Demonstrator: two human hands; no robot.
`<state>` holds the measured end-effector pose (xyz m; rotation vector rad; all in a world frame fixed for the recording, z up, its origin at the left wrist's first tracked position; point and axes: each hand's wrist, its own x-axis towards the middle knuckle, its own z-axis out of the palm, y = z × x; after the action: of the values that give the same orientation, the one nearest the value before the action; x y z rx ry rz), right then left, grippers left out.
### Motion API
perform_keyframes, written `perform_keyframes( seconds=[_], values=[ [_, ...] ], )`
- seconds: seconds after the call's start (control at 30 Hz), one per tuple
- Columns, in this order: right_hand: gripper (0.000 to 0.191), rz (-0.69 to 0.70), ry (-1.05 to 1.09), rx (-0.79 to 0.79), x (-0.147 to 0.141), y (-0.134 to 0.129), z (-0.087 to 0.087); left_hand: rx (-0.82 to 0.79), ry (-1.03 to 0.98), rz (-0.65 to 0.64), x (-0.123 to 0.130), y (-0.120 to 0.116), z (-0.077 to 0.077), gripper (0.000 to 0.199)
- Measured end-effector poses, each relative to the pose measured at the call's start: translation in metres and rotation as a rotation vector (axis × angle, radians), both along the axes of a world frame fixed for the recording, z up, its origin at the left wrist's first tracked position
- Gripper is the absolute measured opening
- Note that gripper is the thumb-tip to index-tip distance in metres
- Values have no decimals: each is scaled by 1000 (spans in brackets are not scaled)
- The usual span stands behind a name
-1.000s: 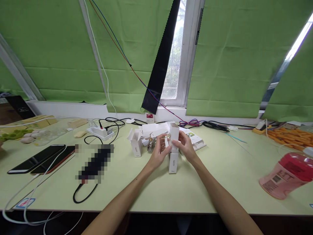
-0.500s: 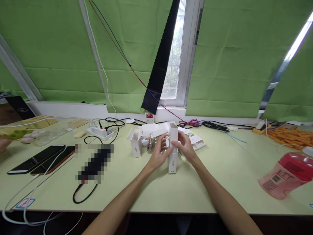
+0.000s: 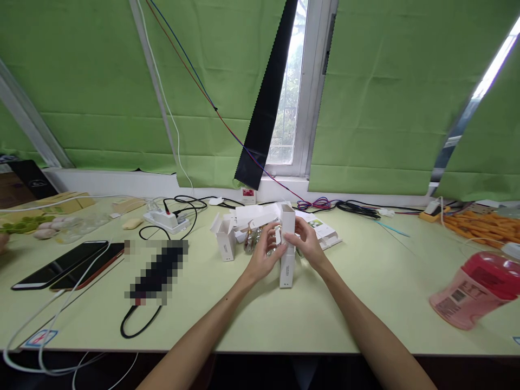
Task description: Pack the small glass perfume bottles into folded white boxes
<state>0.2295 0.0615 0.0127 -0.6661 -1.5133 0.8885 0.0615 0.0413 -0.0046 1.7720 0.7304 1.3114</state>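
A tall, narrow white box (image 3: 287, 272) stands upright near the middle of the table, small dark print on its front. My left hand (image 3: 264, 250) grips it from the left, thumb on the front and fingers curled at a small white flap. From the right my right hand (image 3: 307, 242) holds the same box, its thumb pressed to the front face. A shorter white box (image 3: 226, 246) with raised flaps stands to the left. Behind my hands lie several clear glass items (image 3: 248, 241), partly hidden, whose kind I cannot make out.
Flattened white cartons (image 3: 260, 213) lie at the back. On the left are a black phone (image 3: 65, 264), a white power strip (image 3: 166, 219) and cables. A pink bottle (image 3: 473, 292) leans at the right, before a pile of orange pieces (image 3: 471, 225). Another person's hand (image 3: 3, 242) shows at the left edge.
Both my hands and the tall box stay practically in place. The other person's hand at the left edge has drawn back slightly out of view.
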Motion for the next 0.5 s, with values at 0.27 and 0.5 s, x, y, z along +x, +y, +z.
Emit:
perform_keyframes(
  seconds=[0.27, 0.5],
  values=[
    [51, -6, -16, 2, 0, 0, 0, -17, -1, 6, 0, -1, 1, 56],
    [50, 2, -10, 1, 0, -2, 2, -14, 2, 9, 0, -2, 1, 57]
  ],
)
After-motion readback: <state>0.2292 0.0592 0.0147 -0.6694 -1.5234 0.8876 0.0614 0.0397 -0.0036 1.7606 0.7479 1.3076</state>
